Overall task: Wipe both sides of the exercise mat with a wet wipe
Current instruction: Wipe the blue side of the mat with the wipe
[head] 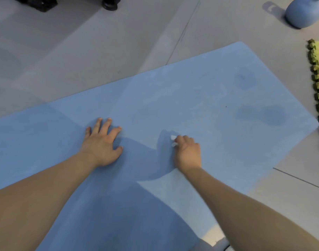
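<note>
A blue exercise mat (200, 98) lies flat on the grey floor and fills most of the view. My left hand (102, 142) rests on it palm down with the fingers spread. To its right, my right hand (187, 153) is curled round a small white wet wipe (173, 140) and holds it against the mat; only the wipe's tips show past the fingers. Two darker damp patches (267, 115) mark the mat near its right end.
A blue rounded kettlebell-like object (303, 12) stands on the floor at the top right. Yellow-green interlocking foam tiles (318, 84) line the right edge. Black equipment feet (110, 3) sit at the top left. Grey floor (82, 51) surrounds the mat.
</note>
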The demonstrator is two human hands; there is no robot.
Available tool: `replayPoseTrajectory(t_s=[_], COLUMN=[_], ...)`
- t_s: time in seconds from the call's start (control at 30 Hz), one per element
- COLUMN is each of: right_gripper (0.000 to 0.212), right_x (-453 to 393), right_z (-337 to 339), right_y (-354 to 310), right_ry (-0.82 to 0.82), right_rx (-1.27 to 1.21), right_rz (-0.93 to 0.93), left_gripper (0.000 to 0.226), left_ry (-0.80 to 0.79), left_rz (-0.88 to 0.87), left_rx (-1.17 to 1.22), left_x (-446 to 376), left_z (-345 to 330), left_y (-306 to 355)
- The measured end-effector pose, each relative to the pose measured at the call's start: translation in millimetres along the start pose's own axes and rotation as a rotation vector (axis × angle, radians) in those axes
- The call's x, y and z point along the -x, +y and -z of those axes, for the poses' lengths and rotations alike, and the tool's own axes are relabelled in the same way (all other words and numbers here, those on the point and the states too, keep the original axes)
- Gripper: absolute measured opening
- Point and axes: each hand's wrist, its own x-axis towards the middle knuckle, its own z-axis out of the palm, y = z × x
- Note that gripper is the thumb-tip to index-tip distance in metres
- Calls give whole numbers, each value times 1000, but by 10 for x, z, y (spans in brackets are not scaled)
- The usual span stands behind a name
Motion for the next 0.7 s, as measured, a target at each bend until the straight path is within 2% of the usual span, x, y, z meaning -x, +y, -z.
replayPoseTrajectory(t_s=[0.07,0.2,0.3,0.37,0.43,0.5,0.57,0.63,0.7], right_gripper=[14,14,15,16,20,24,22,21,18], right_x=[357,965,940,731,447,185,35,-27,35], right_z=[-54,-104,-90,-63,-45,66,224,282,245], right_y=[-442,-1077,-989,-686,-193,377,794,897,693], right_ry=[0,-128,-126,-96,-16,58,-5,-64,-14], right_rx=[-87,-152,-116,-60,10,97,173,198,135], right_rz=[139,425,543,601,489,235,7,-108,-180], left_gripper=[77,76,74,72,66,63,60,64,72], left_ry=[-3,-20,-36,-3,36,68,78,73,52], left_rz=[8,6,20,1,-58,-118,-134,-136,-132], left_rx=[8,17,9,1,53,174,228,220,201], left_x=[5,21,30,44,57,42,14,-7,0], left_z=[7,34,63,62,19,-39,-74,-99,-80], left_y=[10,22,43,107,191,244,246,230,253])
